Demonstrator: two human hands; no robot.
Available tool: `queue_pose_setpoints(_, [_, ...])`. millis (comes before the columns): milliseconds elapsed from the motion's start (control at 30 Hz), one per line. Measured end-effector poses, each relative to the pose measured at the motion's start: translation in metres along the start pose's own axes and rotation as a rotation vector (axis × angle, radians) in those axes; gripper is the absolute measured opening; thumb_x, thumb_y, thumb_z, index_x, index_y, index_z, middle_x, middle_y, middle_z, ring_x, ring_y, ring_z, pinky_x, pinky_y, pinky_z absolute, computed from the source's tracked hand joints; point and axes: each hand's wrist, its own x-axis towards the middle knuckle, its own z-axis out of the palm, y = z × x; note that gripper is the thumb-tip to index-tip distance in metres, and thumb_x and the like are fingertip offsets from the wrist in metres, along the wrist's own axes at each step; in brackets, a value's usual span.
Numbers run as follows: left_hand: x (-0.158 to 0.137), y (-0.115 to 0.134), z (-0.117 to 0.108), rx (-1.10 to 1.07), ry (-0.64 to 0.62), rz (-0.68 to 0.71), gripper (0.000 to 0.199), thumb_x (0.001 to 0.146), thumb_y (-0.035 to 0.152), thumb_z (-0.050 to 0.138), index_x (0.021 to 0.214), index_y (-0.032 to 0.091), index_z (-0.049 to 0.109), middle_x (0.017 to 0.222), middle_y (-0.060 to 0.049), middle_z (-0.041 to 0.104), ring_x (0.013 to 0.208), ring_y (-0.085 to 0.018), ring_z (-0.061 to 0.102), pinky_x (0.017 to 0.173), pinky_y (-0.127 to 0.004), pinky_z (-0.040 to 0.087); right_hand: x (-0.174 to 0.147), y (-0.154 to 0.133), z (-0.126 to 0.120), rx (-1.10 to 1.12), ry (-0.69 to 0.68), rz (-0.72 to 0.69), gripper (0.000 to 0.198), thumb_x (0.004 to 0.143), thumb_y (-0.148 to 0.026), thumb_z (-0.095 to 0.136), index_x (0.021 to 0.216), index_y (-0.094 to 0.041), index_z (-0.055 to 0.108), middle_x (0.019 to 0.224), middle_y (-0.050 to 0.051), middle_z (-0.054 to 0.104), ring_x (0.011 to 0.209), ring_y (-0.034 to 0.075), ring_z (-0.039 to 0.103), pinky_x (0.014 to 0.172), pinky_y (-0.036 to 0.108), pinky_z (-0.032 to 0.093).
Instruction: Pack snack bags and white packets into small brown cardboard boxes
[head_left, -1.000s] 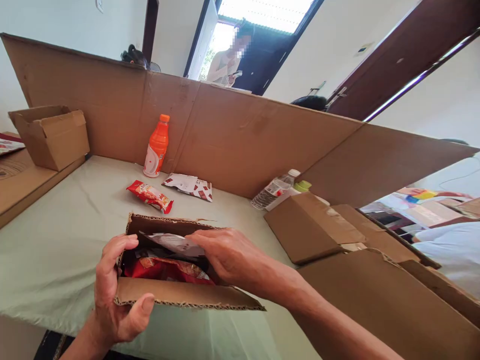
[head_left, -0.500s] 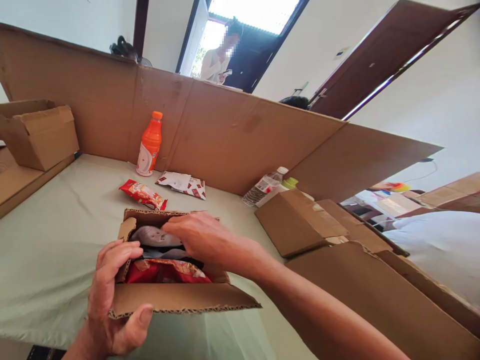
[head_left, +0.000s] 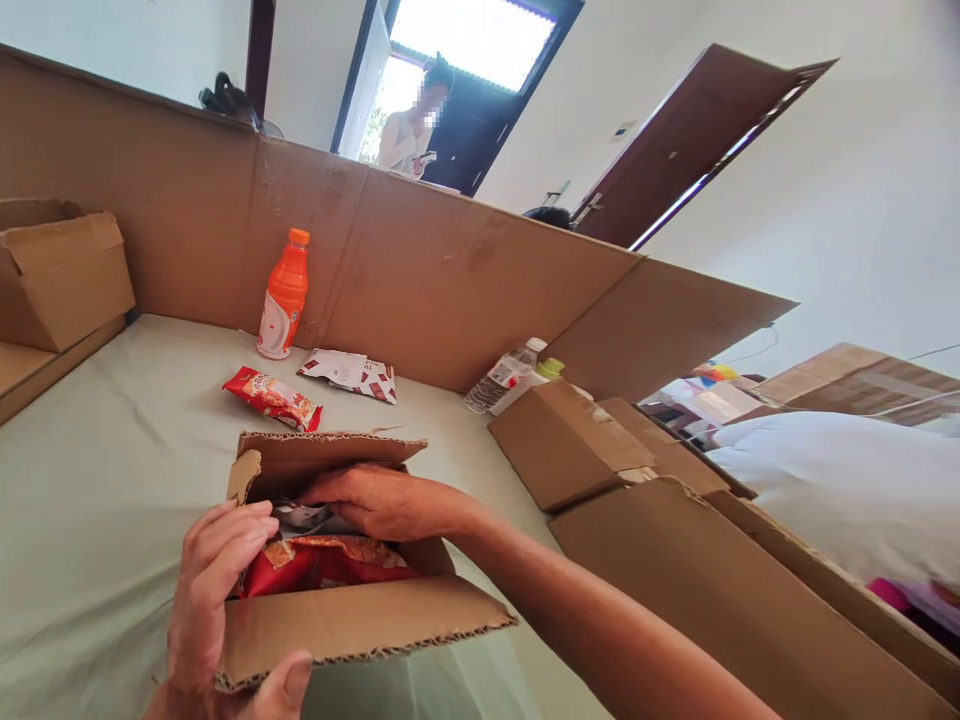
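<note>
A small open cardboard box (head_left: pixel 360 625) stands on the cloth-covered table in front of me. My left hand (head_left: pixel 214 585) grips its left end, fingers over the edge and thumb at the front flap. Inside the box, my right hand (head_left: pixel 382 502) reaches down behind the front contents, with a grey packet (head_left: pixel 296 516) pinched at its partly hidden fingertips. A red snack packet (head_left: pixel 322 565) lies in the front of the box. Just beyond the back flap are another red snack packet (head_left: pixel 274 398) and a white packet with dark red patches (head_left: pixel 351 374).
An orange drink bottle (head_left: pixel 285 295) stands by the cardboard partition (head_left: pixel 450 270). A clear bottle (head_left: pixel 504 378) leans behind a cardboard box (head_left: pixel 566 440) on the right. More boxes (head_left: pixel 67 280) are at the left. A person (head_left: pixel 409 130) stands beyond the partition.
My right hand has moved lower into the box, and the grey packet has sunk with it. The left hand keeps its hold on the box. The whole view has shifted slightly.
</note>
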Motion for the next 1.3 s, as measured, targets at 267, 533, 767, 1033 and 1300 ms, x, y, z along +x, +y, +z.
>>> queue_pose_setpoints(267, [0.001, -0.005, -0.001, 0.001, -0.03, -0.002, 0.057, 0.092, 0.045, 0.059, 0.143, 0.023, 0.046, 0.118, -0.011, 0.066, 0.114, -0.032, 0.063, 0.107, -0.057, 0.045, 0.013, 0.005, -0.002, 0.033, -0.065, 0.028, 0.057, 0.086, 0.004, 0.042, 0.132, -0.015, 0.068, 0.133, 0.009, 0.07, 0.119, 0.02, 0.066, 0.102, 0.029, 0.047])
queue_pose_setpoints(533, [0.003, -0.002, -0.005, -0.007, -0.088, 0.054, 0.058, 0.093, 0.042, 0.059, 0.142, 0.015, 0.045, 0.122, -0.016, 0.062, 0.119, -0.033, 0.059, 0.109, -0.057, 0.042, -0.046, 0.011, 0.021, -0.058, 0.374, 0.179, 0.045, 0.106, -0.036, 0.039, 0.139, -0.015, 0.061, 0.138, 0.013, 0.066, 0.125, 0.027, 0.063, 0.108, 0.045, 0.047])
queue_pose_setpoints(767, [0.008, -0.002, -0.008, -0.006, -0.129, 0.043, 0.049, 0.095, 0.038, 0.055, 0.139, 0.016, 0.051, 0.129, -0.015, 0.062, 0.123, -0.032, 0.058, 0.11, -0.055, 0.043, -0.082, 0.01, 0.037, -0.295, 0.728, 0.08, 0.038, 0.107, -0.032, 0.039, 0.119, -0.017, 0.071, 0.115, 0.013, 0.077, 0.107, 0.026, 0.071, 0.094, 0.045, 0.055])
queue_pose_setpoints(1033, [0.002, 0.006, -0.017, 0.091, -0.222, -0.107, 0.051, 0.097, 0.043, 0.051, 0.142, 0.019, 0.051, 0.143, -0.011, 0.055, 0.135, -0.028, 0.051, 0.115, -0.042, 0.041, -0.082, 0.041, 0.06, -0.168, 1.048, -0.004, 0.023, 0.1, -0.02, 0.053, 0.104, -0.021, 0.075, 0.106, 0.007, 0.08, 0.098, 0.02, 0.075, 0.087, 0.035, 0.06])
queue_pose_setpoints(1300, [0.011, 0.001, -0.016, 0.228, -0.158, -0.33, 0.038, 0.097, 0.04, 0.061, 0.131, 0.025, 0.058, 0.104, -0.001, 0.075, 0.096, -0.016, 0.071, 0.088, -0.025, 0.056, -0.095, 0.033, 0.06, 0.112, 1.184, -0.037, 0.019, 0.1, -0.027, 0.057, 0.104, -0.026, 0.076, 0.113, 0.004, 0.078, 0.107, 0.02, 0.073, 0.094, 0.034, 0.058])
